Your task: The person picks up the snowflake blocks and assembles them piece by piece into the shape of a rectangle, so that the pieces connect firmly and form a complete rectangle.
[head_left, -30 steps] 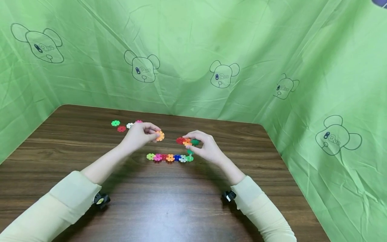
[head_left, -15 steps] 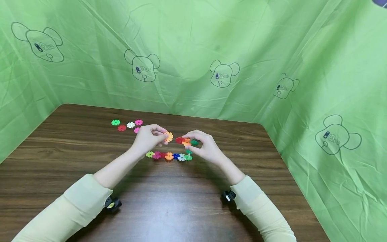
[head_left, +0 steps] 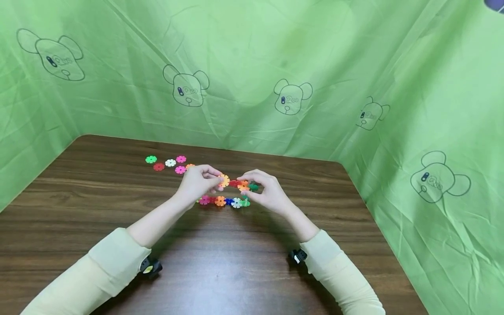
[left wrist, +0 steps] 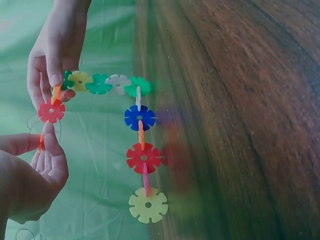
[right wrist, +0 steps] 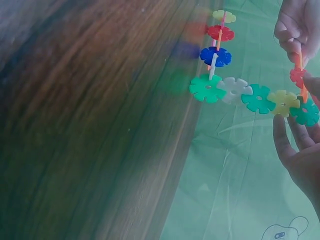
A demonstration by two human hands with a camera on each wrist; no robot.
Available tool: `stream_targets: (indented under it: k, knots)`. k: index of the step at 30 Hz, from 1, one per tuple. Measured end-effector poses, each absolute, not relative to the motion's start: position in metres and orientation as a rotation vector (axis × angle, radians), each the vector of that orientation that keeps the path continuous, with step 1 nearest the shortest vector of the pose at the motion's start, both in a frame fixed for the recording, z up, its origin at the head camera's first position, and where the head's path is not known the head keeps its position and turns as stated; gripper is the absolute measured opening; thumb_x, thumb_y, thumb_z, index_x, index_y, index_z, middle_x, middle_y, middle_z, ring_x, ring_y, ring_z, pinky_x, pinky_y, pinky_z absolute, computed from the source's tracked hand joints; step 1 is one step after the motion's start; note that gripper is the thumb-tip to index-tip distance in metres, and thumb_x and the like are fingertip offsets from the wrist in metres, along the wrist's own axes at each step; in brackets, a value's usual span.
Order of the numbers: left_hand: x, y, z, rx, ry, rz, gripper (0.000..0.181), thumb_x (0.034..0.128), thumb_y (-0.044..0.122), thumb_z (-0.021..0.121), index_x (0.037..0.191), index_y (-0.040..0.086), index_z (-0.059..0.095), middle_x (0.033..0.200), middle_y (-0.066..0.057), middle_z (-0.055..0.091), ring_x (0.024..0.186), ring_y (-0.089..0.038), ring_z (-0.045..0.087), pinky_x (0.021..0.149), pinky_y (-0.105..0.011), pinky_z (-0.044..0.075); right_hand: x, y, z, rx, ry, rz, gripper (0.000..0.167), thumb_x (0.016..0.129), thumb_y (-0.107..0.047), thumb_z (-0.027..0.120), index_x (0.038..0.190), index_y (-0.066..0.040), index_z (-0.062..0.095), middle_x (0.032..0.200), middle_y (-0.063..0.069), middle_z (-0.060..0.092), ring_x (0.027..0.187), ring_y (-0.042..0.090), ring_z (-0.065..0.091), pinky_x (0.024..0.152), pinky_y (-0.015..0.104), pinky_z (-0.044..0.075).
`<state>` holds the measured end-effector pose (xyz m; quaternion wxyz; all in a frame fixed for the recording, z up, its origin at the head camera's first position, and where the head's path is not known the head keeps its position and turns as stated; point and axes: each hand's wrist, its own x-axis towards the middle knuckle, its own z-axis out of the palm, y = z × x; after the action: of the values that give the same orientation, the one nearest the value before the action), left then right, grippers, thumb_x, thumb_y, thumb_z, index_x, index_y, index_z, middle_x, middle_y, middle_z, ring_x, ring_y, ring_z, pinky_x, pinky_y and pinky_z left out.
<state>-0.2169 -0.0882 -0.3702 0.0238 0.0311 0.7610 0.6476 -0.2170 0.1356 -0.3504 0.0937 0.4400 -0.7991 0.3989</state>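
Observation:
My left hand (head_left: 201,181) pinches an orange notched disc (head_left: 225,180), seen edge-on in the left wrist view. This disc is at the rim of a red disc (left wrist: 51,111), the end piece of a chain of linked notched discs; whether their slots are engaged I cannot tell. My right hand (head_left: 267,188) holds that chain near its end, with thumb and fingers about an orange disc (head_left: 243,186) and a dark green disc (right wrist: 305,112). The chain bends round through yellow, green and white discs to a row ending in a pale yellow disc (left wrist: 148,205).
Loose discs lie on the wooden table (head_left: 220,262) at the back left: green (head_left: 151,159), red (head_left: 159,166), white (head_left: 170,162), two pink (head_left: 180,169) and an orange one (head_left: 190,166) partly behind the left hand. A green curtain (head_left: 244,52) surrounds the table.
My left hand has moved right with the orange disc, closing the gap to the red end disc. The right hand stays nearly still, and the chain's front row has shifted slightly.

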Motion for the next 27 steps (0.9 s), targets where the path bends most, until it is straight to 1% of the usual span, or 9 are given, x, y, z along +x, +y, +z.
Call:
stream_targets:
  k: [6,9,12,15,18,21,24,27]
  knots:
    - [-0.214,-0.087,-0.369,0.093,2.330,2.018,0.020,0.0849,0.005,0.068,0.101,-0.006,0.063,0.082,-0.017,0.069,0.066,-0.025,0.069,0.067,-0.041,0.058,-0.217,0.133,-0.350,1.330,-2.369,1.158,0.029,0.080,0.002,0.072,0.108,0.002,0.065,0.106,0.016,0.063,0.095,0.029,0.061,0.078,0.040,0.054]
    - [-0.213,-0.086,-0.368,0.079,2.330,2.019,0.019,0.0851,0.005,0.067,0.101,-0.005,0.063,0.082,-0.016,0.069,0.065,-0.023,0.069,0.066,-0.039,0.058,-0.216,0.131,-0.350,1.326,-2.357,1.159,0.028,0.080,0.001,0.072,0.107,0.002,0.065,0.105,0.017,0.063,0.097,0.029,0.061,0.082,0.042,0.053]
    - [-0.212,-0.086,-0.367,0.070,2.332,2.017,0.018,0.0854,0.005,0.067,0.100,-0.003,0.063,0.082,-0.015,0.070,0.063,-0.019,0.068,0.066,-0.038,0.058,-0.215,0.128,-0.350,1.291,-2.344,1.167,0.026,0.080,0.001,0.072,0.106,0.003,0.066,0.104,0.017,0.064,0.098,0.030,0.062,0.084,0.042,0.053]
    - [-0.211,-0.085,-0.367,0.066,2.346,2.014,0.017,0.0852,0.005,0.066,0.100,-0.003,0.063,0.082,-0.015,0.070,0.063,-0.018,0.068,0.067,-0.039,0.058,-0.214,0.125,-0.349,1.228,-2.334,1.182,0.021,0.080,0.001,0.072,0.101,0.003,0.068,0.100,0.017,0.066,0.096,0.029,0.063,0.084,0.040,0.052]
    - [-0.211,-0.084,-0.368,0.075,2.342,2.025,0.017,0.0853,0.004,0.066,0.100,-0.004,0.063,0.083,-0.016,0.070,0.064,-0.020,0.069,0.067,-0.040,0.058,-0.214,0.121,-0.349,1.163,-2.331,1.214,0.013,0.081,0.002,0.071,0.094,0.003,0.069,0.095,0.017,0.068,0.091,0.029,0.064,0.080,0.040,0.054]
    - [-0.211,-0.083,-0.370,0.098,2.305,2.056,0.018,0.0861,0.003,0.066,0.101,-0.007,0.062,0.086,-0.019,0.070,0.066,-0.020,0.070,0.066,-0.036,0.058,-0.213,0.119,-0.348,1.112,-2.338,1.259,0.008,0.081,0.003,0.070,0.089,0.003,0.070,0.091,0.016,0.069,0.087,0.028,0.066,0.076,0.040,0.056]
    - [-0.212,-0.082,-0.371,0.110,2.259,2.096,0.018,0.0867,0.002,0.065,0.101,-0.009,0.061,0.087,-0.020,0.070,0.067,-0.019,0.070,0.065,-0.033,0.058,-0.213,0.119,-0.348,1.082,-2.352,1.292,0.006,0.081,0.002,0.070,0.087,0.003,0.072,0.089,0.016,0.071,0.083,0.025,0.068,0.073,0.038,0.057]
    - [-0.212,-0.080,-0.373,0.110,2.218,2.129,0.018,0.0871,-0.001,0.063,0.102,-0.010,0.060,0.086,-0.019,0.069,0.065,-0.016,0.069,0.067,-0.035,0.058,-0.213,0.119,-0.348,1.054,-2.363,1.319,0.007,0.081,0.002,0.071,0.087,0.003,0.073,0.088,0.015,0.072,0.079,0.023,0.069,0.072,0.035,0.057]
